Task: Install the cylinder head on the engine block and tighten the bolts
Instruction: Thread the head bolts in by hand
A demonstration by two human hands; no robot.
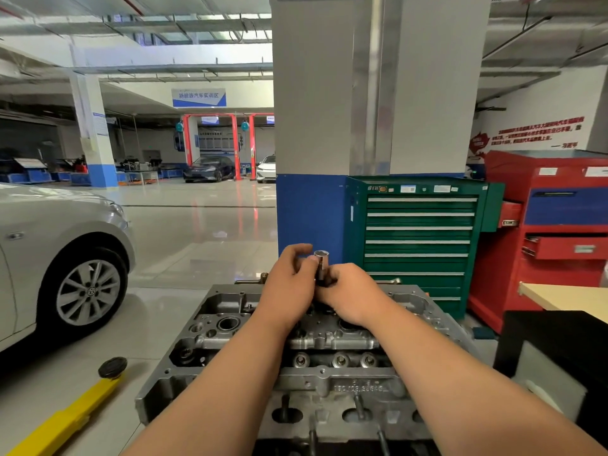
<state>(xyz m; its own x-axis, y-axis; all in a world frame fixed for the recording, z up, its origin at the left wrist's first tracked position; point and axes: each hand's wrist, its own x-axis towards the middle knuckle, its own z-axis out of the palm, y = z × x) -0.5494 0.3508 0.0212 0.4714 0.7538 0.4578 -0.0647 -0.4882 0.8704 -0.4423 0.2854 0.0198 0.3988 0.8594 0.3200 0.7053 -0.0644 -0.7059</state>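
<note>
A grey aluminium cylinder head (316,373) lies in front of me on the engine, with open ports and bolt holes showing. Both my hands meet over its far middle. A chrome socket (321,263) stands upright there, its open end up. My left hand (291,286) pinches the socket near its top with curled fingers. My right hand (353,294) grips its lower dark part from the right. What the socket sits on is hidden by my hands.
A green tool cabinet (418,238) and a red one (556,232) stand behind the engine beside a blue and white pillar (312,209). A silver car (59,255) is at left, with a yellow lift arm (69,419) on the floor. A wooden bench edge (566,299) is at right.
</note>
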